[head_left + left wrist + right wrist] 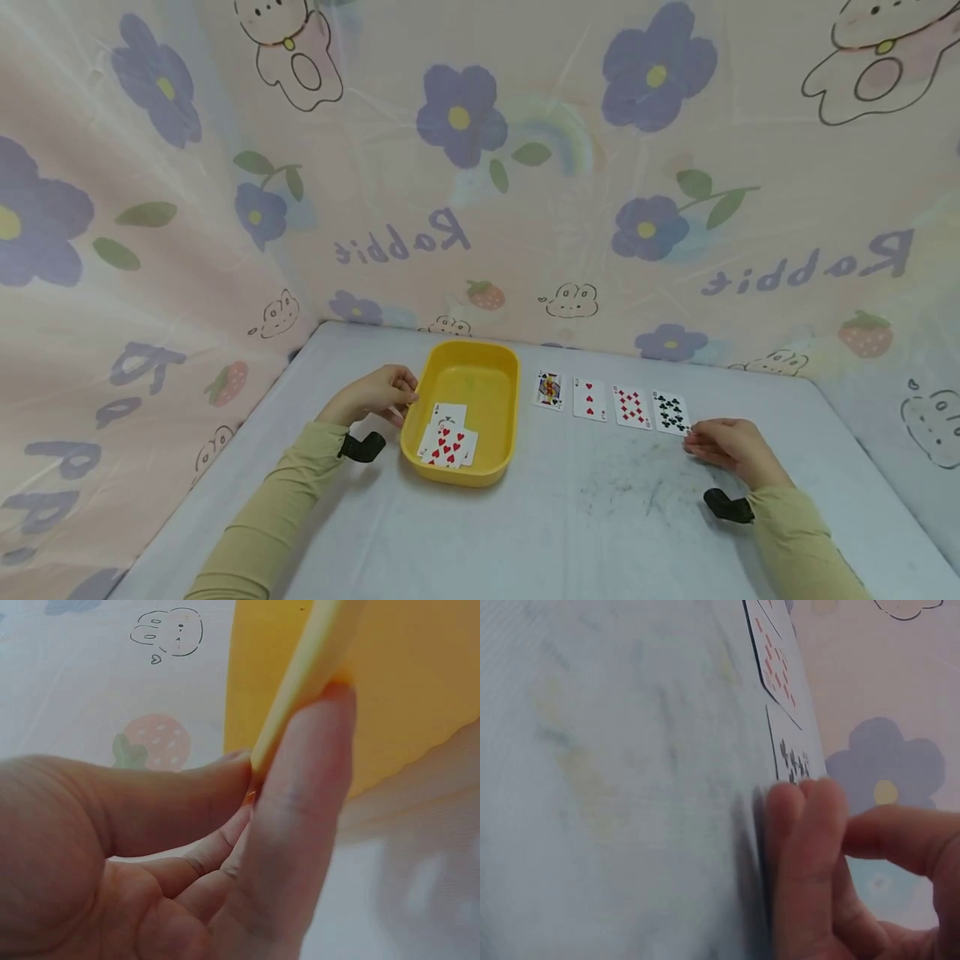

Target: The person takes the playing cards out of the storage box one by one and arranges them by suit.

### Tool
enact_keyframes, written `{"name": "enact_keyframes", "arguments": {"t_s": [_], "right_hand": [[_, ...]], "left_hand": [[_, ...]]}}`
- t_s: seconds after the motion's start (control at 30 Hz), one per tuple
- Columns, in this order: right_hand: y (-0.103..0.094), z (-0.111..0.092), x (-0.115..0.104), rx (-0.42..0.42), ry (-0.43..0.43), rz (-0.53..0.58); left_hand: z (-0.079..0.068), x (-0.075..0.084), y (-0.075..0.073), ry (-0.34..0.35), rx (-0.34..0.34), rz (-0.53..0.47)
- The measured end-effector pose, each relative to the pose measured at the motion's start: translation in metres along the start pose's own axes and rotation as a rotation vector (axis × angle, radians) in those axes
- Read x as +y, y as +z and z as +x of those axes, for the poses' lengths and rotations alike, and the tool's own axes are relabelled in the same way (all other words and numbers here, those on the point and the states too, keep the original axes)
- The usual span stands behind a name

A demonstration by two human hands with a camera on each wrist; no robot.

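My left hand (pixel 381 392) pinches the left rim of a yellow tray (pixel 492 450), thumb on one side and index finger on the other, as the left wrist view shows. A hearts playing card (pixel 448 448) lies on top of other overlapping cards in the tray's near part, including a partly covered white card (pixel 450 412). At the right end of a row of cards lies a clubs card (pixel 670 413), face up. My right hand (pixel 731 447) is at its near right corner, fingers fairly straight, fingertips touching or just beside it.
Left of the clubs card lie a diamonds card (pixel 632 407), a three of hearts (pixel 589 399) and a face card (pixel 549 389), slightly apart. All rest on a white-covered table (pixel 570 533). A patterned cloth wall (pixel 540 200) rises behind and at the sides.
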State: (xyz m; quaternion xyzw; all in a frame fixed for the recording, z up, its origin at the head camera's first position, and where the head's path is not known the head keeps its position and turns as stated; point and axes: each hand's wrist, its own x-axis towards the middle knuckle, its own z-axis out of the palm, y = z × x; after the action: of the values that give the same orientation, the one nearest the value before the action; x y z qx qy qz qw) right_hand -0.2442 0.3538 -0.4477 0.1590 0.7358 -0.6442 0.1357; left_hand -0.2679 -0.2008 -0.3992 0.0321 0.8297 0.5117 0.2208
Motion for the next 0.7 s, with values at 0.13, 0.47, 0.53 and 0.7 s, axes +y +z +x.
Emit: {"name": "enact_keyframes", "arguments": {"t_s": [0.13, 0.47, 0.53, 0.7], "right_hand": [[0.002, -0.005, -0.005, 0.008, -0.030, -0.056], [0.050, -0.009, -0.067, -0.100, -0.324, -0.344], [0.071, -0.012, -0.083, -0.155, -0.384, -0.388], [0.132, -0.017, -0.121, -0.303, -0.490, -0.391]], "left_hand": [[0.000, -0.002, 0.000, 0.004, -0.004, 0.000], [0.002, -0.001, 0.000, 0.008, 0.006, 0.011], [0.001, -0.001, 0.001, 0.006, 0.010, 0.013], [0.000, 0.000, 0.000, -0.001, 0.013, 0.020]]}}
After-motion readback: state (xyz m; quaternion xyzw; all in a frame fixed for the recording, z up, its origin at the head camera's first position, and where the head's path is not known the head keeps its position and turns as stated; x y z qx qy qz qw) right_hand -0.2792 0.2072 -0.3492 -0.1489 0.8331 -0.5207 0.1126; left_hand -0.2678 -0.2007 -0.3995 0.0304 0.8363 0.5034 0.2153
